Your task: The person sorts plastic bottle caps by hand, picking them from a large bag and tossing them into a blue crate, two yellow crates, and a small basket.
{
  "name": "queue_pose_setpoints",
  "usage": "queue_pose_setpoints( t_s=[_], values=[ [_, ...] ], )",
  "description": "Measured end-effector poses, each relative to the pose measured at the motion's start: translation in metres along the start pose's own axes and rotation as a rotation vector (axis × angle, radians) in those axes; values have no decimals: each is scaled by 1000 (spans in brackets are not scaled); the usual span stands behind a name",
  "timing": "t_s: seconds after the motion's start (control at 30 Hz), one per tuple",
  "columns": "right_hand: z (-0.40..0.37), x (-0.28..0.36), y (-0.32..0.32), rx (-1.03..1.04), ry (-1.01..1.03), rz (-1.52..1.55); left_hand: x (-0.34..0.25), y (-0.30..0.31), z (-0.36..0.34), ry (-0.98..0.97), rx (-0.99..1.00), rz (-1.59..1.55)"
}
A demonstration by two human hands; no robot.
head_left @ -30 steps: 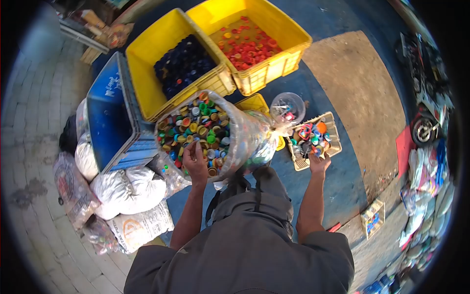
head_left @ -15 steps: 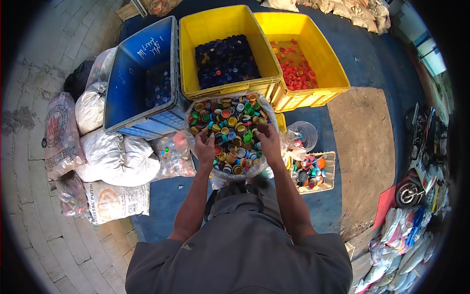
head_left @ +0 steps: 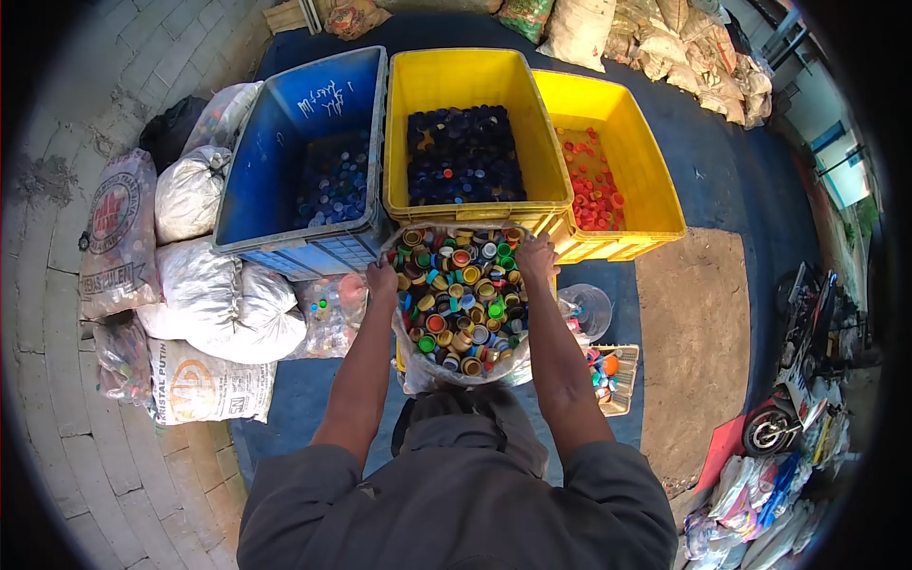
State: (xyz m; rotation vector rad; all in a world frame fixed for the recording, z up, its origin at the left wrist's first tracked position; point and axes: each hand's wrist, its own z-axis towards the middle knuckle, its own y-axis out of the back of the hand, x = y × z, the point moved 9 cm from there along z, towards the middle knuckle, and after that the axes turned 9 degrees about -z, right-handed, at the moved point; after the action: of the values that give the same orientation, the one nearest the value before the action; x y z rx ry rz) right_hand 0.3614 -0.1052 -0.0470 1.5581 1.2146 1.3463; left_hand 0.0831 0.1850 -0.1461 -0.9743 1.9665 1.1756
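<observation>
Holding the bag [head_left: 518, 366] by its rim, the two hands stand on opposite sides of the opening. The left hand [head_left: 383, 277] is curled at the left edge; the right hand [head_left: 538, 256] is closed at the upper right edge, slightly farther from the body. How tightly either one grips, I cannot tell. The bag is clear plastic and sits right in front of the person, its mouth facing up, filled with mixed caps [head_left: 465, 304] in yellow, green, red, white, blue and black.

Just beyond it, three bins stand in a row. The blue bin [head_left: 256, 171], on the left, has white writing on its inner wall and blue and pale caps at the bottom. The middle bin [head_left: 456, 76] is yellow, with dark blue caps [head_left: 465, 152] and a single red one among them. The right bin [head_left: 641, 142], also yellow, holds red caps [head_left: 594, 195].

Near the right forearm are a clear tub [head_left: 591, 309] and a tan crate [head_left: 622, 385] with more mixed pieces. White sacks [head_left: 233, 304] are piled to the left, beside a printed sack [head_left: 119, 237]. A motorbike [head_left: 793, 380] stands far right.
</observation>
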Motion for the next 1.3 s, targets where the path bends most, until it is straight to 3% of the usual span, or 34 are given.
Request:
queue_pose_setpoints(
  t_s=[0.03, 0.23, 0.27, 0.37, 0.5, 0.57, 0.6, 0.67, 0.73, 0.77, 0.83, 0.87, 0.93, 1.03, 1.07, 1.2, 1.3],
  values=[
    [4, -4, -4, -11, 24, 25, 0, 4, -3, 23, -41, -1],
    [-27, -43, 2, -128, 138, -31, -3, -6, -44, -55, 251, -250],
    [-34, -50, 6, -112, 130, 10, 3, -13, -46, 26, 374, -497],
    [-28, -73, 0, 29, 70, 96, -12, -14, -86, 240, 625, -743],
    [22, -135, -4, -91, 173, 313, -35, -2, -125, 193, 681, -661],
    [-3, -128, 55, 47, 102, 370, -21, -11, -134, 140, 643, -644],
    [-3, -145, 50, 168, 25, 538, -32, -5, -156, 89, 591, -584],
    [8, -182, 49, 99, 35, 722, -49, 7, -189, 7, 535, -633],
    [-15, -175, 88, 190, -20, 659, -50, 9, -214, 30, 452, -760],
    [-24, -154, 120, -185, 388, 98, -53, 13, -224, 9, 426, -778],
    [-10, -163, 118, -117, 304, 162, -59, 20, -235, -38, 388, -812],
    [-5, -165, 117, -125, 307, 141, -48, 15, -232, 28, 418, -829],
    [-36, -139, 116, -308, 462, -97, -16, 10, -213, 85, 389, -839],
    [-21, -157, 71, 141, 18, 501, 16, 1, -189, 119, 374, -829],
    [-18, -153, 92, -31, 59, 530, 7, -4, -179, 115, 382, -919],
    [-27, -139, 129, 121, 90, 849, -32, 7, -176, 171, 592, -1009],
    [-23, -137, 117, 276, 53, 882, -23, 3, -172, 473, 718, -994]
  ],
)
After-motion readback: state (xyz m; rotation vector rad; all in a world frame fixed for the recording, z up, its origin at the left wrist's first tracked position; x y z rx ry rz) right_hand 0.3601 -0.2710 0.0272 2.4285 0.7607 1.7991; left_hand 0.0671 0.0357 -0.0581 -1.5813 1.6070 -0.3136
